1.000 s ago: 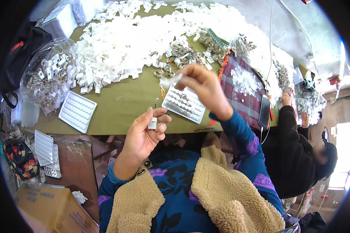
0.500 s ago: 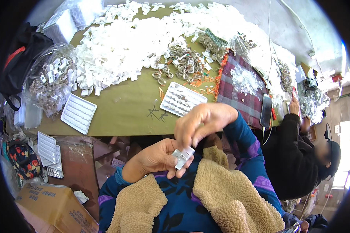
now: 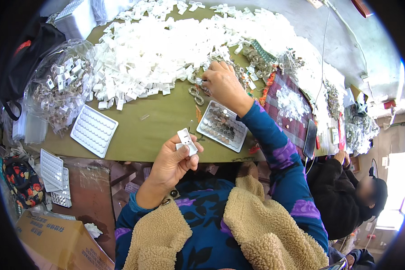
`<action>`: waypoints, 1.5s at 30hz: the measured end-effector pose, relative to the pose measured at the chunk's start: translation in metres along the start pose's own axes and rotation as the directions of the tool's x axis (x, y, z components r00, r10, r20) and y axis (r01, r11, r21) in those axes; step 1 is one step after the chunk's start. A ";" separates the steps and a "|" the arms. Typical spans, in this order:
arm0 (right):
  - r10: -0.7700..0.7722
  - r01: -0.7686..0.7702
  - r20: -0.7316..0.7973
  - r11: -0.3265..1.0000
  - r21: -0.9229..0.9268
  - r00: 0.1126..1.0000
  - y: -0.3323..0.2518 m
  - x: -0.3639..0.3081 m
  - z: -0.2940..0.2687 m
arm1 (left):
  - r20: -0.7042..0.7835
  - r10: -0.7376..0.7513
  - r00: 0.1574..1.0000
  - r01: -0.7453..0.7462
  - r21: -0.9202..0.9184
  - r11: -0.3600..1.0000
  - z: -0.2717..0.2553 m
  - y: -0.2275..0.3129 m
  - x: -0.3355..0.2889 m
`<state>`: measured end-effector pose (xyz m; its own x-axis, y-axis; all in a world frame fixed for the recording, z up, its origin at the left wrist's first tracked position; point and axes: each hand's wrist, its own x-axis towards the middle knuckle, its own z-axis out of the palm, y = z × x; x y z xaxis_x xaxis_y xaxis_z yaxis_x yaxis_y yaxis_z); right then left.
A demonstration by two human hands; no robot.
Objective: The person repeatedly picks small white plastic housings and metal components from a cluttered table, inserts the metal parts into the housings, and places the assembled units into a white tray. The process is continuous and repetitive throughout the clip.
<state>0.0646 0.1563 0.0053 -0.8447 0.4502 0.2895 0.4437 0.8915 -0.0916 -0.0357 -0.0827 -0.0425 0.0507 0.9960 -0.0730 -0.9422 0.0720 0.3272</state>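
Observation:
In my left hand (image 3: 170, 164) is a small white plastic case (image 3: 186, 143), pinched between thumb and fingers just in front of the table edge; it looks opened out, with slots inside. My right hand (image 3: 225, 85) reaches forward over a heap of metal key rings (image 3: 196, 95), fingers closed downward at its near side. What they grip is mostly hidden. Below that forearm lies a white tray (image 3: 217, 139) with rows of small round silver button cells. A huge pile of white plastic cases (image 3: 139, 58) spreads across the back of the green table (image 3: 153, 121).
At left are an empty white dimpled tray (image 3: 94, 131) and a clear bag (image 3: 54, 99) of keychains. A plaid cloth (image 3: 281, 110) with clear pieces and a phone (image 3: 309, 140) lie to the right. Beyond sits a co-worker (image 3: 333, 193). A cardboard box (image 3: 58, 240) stands lower left.
My right hand has left the white case and moved forward to the key rings. My left hand has shifted forward and left with the case, which now shows opened out.

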 end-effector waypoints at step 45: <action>-0.089 0.095 -0.033 0.903 0.418 0.995 -0.084 -0.087 -0.084 | -0.038 0.240 0.970 -0.162 0.633 0.757 0.045 0.012 -0.008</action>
<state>0.1263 0.0380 0.0678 -0.8706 0.3668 0.3277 0.1954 0.8693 -0.4539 -0.0330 -0.0877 0.0041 -0.1896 0.9814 -0.0284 -0.5120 -0.0742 0.8558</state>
